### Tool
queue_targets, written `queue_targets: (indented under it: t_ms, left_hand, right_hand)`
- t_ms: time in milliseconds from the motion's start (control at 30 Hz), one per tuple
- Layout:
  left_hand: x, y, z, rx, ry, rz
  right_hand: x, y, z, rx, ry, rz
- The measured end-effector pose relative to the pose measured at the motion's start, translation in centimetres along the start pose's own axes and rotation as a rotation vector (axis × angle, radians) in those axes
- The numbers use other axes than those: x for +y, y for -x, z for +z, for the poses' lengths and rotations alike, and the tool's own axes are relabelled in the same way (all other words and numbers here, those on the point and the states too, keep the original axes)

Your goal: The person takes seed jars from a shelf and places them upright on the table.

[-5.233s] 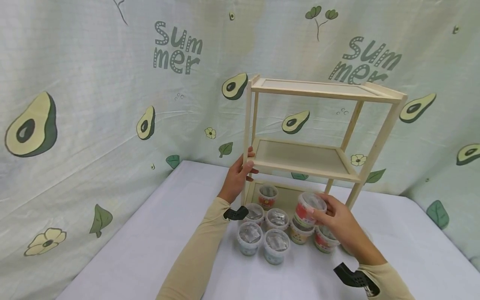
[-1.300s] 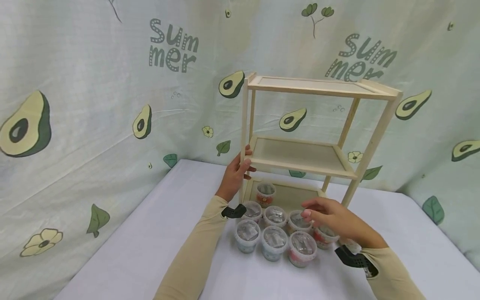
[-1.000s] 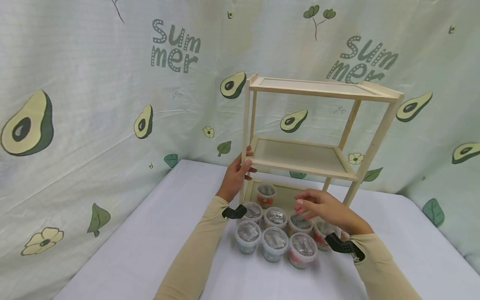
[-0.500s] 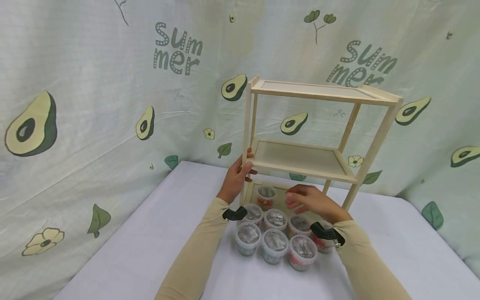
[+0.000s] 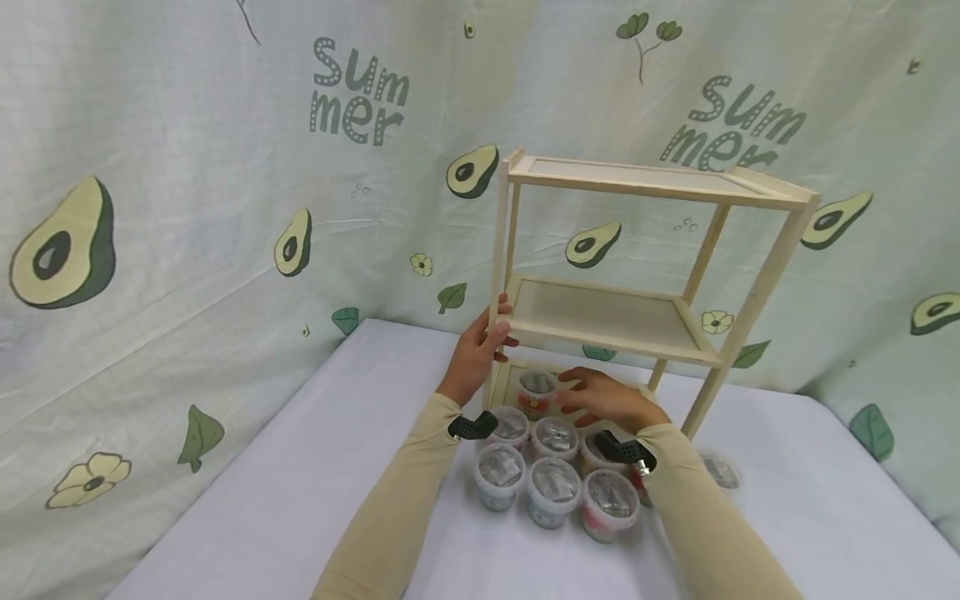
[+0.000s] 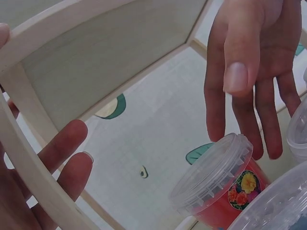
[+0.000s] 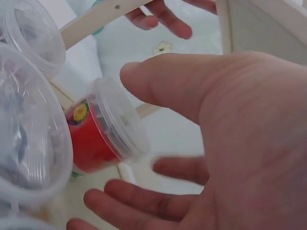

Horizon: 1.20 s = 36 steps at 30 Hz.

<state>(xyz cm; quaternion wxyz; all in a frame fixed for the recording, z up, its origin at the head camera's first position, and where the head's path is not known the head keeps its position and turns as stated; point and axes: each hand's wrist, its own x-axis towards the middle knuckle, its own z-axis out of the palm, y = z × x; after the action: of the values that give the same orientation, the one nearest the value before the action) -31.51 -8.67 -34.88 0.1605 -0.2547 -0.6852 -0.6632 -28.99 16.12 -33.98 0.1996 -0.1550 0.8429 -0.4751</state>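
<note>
My left hand (image 5: 472, 358) grips the left front post (image 5: 501, 242) of a small wooden shelf rack, its fingers around the wood. On the rack's bottom level stands a clear-lidded plastic tub (image 5: 536, 398) with a red, flower-printed label. Just right of that tub is my right hand (image 5: 609, 400), holding nothing. The right wrist view has the hand's thumb and fingers spread on either side of the red tub (image 7: 103, 132), with a gap before the lid. In the left wrist view, the right fingers (image 6: 264, 120) hang close behind the tub (image 6: 225, 191); contact cannot be told.
Several similar lidded tubs (image 5: 553, 483) stand in two rows in front of the rack; my right forearm partly covers some. Another tub (image 5: 720, 471) sits to the right. The rack's middle shelf (image 5: 600, 312) overhangs the bottom level. A printed cloth (image 5: 187, 167) hangs behind the white table.
Earlier my right hand held a red-labelled tub, which then stood in the front row, released. Since then that hand has moved left to the tub on the bottom shelf. My left hand stays put.
</note>
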Motion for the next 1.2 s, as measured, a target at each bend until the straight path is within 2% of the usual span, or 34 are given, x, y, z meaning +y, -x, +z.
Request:
queue_targets:
  t_ms: [233, 500, 867, 1133, 1200]
  left_hand:
    - [0.0, 0.0, -0.1, 0.002, -0.009, -0.005]
    - [0.1, 0.3, 0.1, -0.005, -0.012, -0.019]
    - [0.2, 0.1, 0.0, -0.017, 0.0, -0.038]
    - [3.7, 0.9, -0.2, -0.06, 0.001, -0.015]
    - [3.8, 0.9, -0.3, -0.059, -0.002, -0.015]
  right_hand:
    - [-0.5, -1.6, 1.0, 0.005, -0.028, 0.086]
    - [-0.9, -2.9, 1.9, -0.021, -0.048, 0.081]
    - [-1.8, -3.0, 1.9, 0.034, 0.067, 0.077]
    - [-1.5, -3.1, 1.9, 0.041, 0.062, 0.094]
    - [-1.3, -3.2, 2.0, 0.041, 0.038, 0.09]
